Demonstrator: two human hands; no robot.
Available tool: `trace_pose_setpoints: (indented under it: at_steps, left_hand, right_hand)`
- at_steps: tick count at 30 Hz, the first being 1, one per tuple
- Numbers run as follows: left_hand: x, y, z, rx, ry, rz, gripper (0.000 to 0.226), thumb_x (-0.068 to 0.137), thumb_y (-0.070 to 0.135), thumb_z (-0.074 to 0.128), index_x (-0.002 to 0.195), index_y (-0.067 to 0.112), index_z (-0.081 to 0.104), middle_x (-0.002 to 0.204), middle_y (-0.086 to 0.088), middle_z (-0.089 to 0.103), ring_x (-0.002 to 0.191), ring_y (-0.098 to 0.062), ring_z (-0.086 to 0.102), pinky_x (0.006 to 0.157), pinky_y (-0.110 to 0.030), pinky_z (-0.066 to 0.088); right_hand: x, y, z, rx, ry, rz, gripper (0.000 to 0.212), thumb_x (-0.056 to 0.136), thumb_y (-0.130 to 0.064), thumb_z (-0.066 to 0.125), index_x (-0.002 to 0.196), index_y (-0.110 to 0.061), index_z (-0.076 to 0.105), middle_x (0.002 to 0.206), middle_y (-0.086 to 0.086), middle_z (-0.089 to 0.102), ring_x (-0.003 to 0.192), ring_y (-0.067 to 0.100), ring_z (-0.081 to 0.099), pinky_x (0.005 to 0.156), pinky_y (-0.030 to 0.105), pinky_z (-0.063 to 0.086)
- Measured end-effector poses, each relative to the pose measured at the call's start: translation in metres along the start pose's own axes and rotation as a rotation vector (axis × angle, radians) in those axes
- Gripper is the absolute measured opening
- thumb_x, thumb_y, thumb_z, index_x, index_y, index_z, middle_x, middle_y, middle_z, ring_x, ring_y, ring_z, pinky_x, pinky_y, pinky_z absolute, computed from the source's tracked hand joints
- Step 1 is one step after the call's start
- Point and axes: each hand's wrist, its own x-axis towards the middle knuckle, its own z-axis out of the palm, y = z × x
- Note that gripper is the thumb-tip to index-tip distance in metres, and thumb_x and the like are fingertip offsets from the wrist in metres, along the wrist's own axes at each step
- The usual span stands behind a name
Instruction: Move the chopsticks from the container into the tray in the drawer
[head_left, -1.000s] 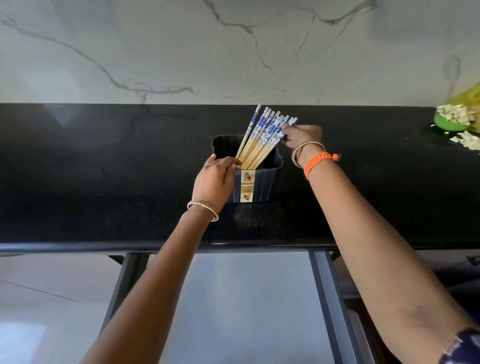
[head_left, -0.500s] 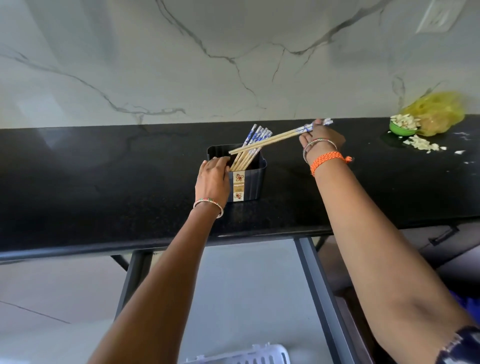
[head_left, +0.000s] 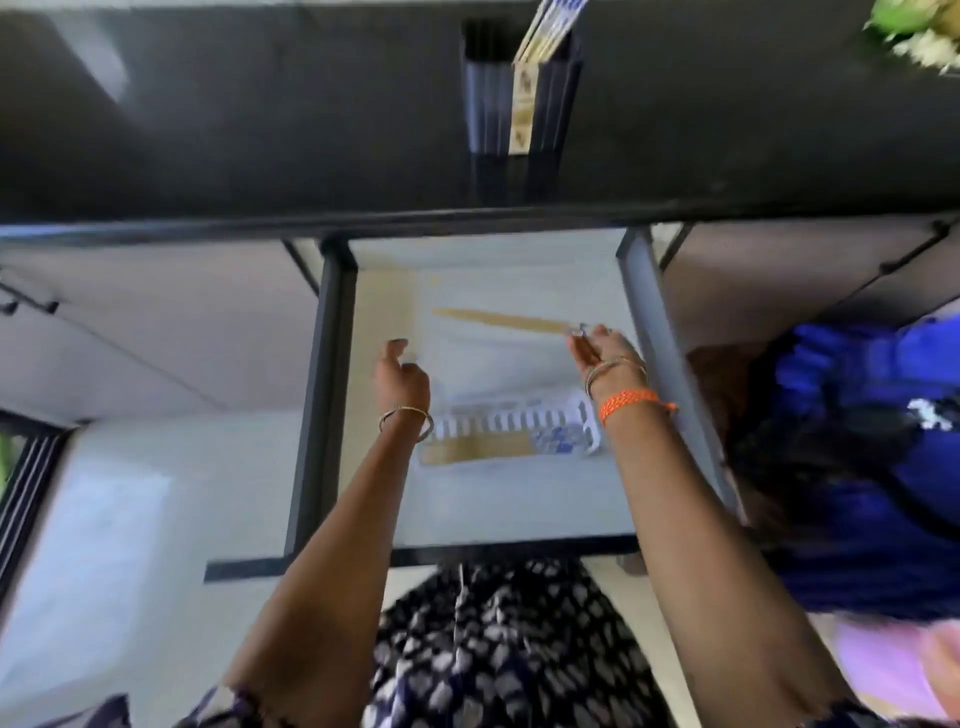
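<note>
Since half a second ago our right hand (head_left: 602, 353) has carried its pinched wooden chopsticks (head_left: 498, 319) from the black worktop (head_left: 234, 130) down over the open drawer (head_left: 519, 504). Long axis runs leftward from the fingers; the white slotted tray (head_left: 511, 415) lies nearer us. Left hand (head_left: 401, 382) loosely curled (blurred, grip uncertain). Dark container (head_left: 493, 104) is partly cropped.

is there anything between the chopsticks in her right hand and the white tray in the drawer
Nothing visible. The right hand holds the blurred bamboo chopsticks over the open drawer, just beyond the white slotted plastic tray, which already holds some chopsticks. The left hand hovers by the tray's left end, not in the path.
</note>
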Motion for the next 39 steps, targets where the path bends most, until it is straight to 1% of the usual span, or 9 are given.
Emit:
trace_pose_setpoints:
  at_steps: [3,7,10,13,17,21,25,31,39]
  left_hand:
    - [-0.025,-0.058,-0.018,0.075,-0.039,-0.057,0.037,0.083,-0.004,0.039,0.115,0.004,0.055,0.118,-0.021,0.060,0.107,-0.034,0.057,0.089,-0.034,0.045]
    - [-0.025,-0.086,-0.029,0.071,-0.184,-0.126,0.026,0.089,0.004,0.041,0.109,0.006,0.059,0.106,-0.022,0.064,0.097,-0.036,0.060,0.083,-0.040,0.049]
    - [-0.027,-0.087,-0.031,0.048,-0.282,-0.106,0.019,0.093,0.021,0.045,0.094,0.010,0.060,0.086,-0.011,0.063,0.079,-0.025,0.059,0.075,-0.039,0.051]
    - [-0.033,-0.087,-0.030,0.097,-0.312,-0.030,0.024,0.093,0.023,0.048,0.093,0.005,0.064,0.072,-0.004,0.058,0.061,-0.016,0.051,0.056,-0.024,0.040]
    - [-0.029,-0.093,-0.032,0.140,-0.389,-0.028,0.030,0.095,0.028,0.043,0.074,0.010,0.056,0.057,-0.001,0.048,0.054,-0.015,0.043,0.056,-0.027,0.035]
    - [-0.026,-0.097,-0.032,0.082,-0.400,-0.104,0.035,0.094,0.032,0.046,0.065,0.013,0.051,0.057,-0.002,0.045,0.061,-0.018,0.044,0.064,-0.031,0.038]
    - [-0.026,-0.096,-0.032,0.001,-0.411,-0.168,0.033,0.093,0.034,0.046,0.080,0.007,0.060,0.067,-0.010,0.054,0.068,-0.022,0.047,0.067,-0.035,0.038]
    - [-0.026,-0.093,-0.029,0.046,-0.366,-0.118,0.030,0.093,0.030,0.047,0.112,0.008,0.056,0.097,-0.016,0.066,0.082,-0.026,0.060,0.073,-0.036,0.049]
    - [-0.001,-0.015,-0.026,-0.030,-0.105,0.026,0.027,0.088,0.005,0.043,0.113,0.004,0.054,0.106,-0.020,0.066,0.094,-0.035,0.062,0.078,-0.038,0.049]
  right_hand:
    - [-0.006,0.044,-0.041,-0.089,0.136,0.052,0.032,0.093,0.006,0.050,0.064,-0.005,0.043,0.042,0.009,0.056,0.029,0.010,0.056,0.038,0.021,0.053]
    - [-0.009,0.073,-0.050,-0.246,0.166,-0.017,0.029,0.094,0.007,0.048,0.066,-0.003,0.048,0.072,0.015,0.053,0.069,0.027,0.057,0.085,0.039,0.053]
    - [-0.008,0.082,-0.046,-0.302,0.187,-0.028,0.011,0.091,0.009,0.051,0.085,0.005,0.058,0.100,0.024,0.057,0.089,0.033,0.057,0.080,0.039,0.053]
    - [-0.003,0.088,-0.046,-0.276,0.216,0.012,0.039,0.092,0.009,0.049,0.131,0.008,0.048,0.112,0.025,0.056,0.098,0.034,0.061,0.084,0.041,0.054]
    - [-0.002,0.092,-0.035,-0.283,0.299,-0.035,0.032,0.094,0.004,0.041,0.125,0.001,0.049,0.080,0.011,0.055,0.060,0.019,0.051,0.090,0.041,0.053]
    - [-0.002,0.098,-0.031,-0.404,0.289,-0.036,0.045,0.097,-0.005,0.036,0.142,-0.003,0.038,0.116,0.021,0.059,0.094,0.032,0.063,0.075,0.031,0.050]
    - [0.002,0.096,-0.024,-0.478,0.388,-0.020,0.039,0.094,0.000,0.038,0.131,0.005,0.048,0.076,0.006,0.051,0.052,0.014,0.037,0.040,0.017,0.034]
    - [-0.010,0.093,-0.025,-0.368,0.276,0.083,0.023,0.089,0.006,0.034,0.069,-0.003,0.042,0.067,0.008,0.040,0.055,0.018,0.042,0.056,0.018,0.046]
    - [-0.025,0.041,0.014,-0.201,-0.046,0.138,0.037,0.089,0.009,0.024,0.074,-0.007,0.054,0.073,0.009,0.053,0.061,0.018,0.050,0.057,0.027,0.043]
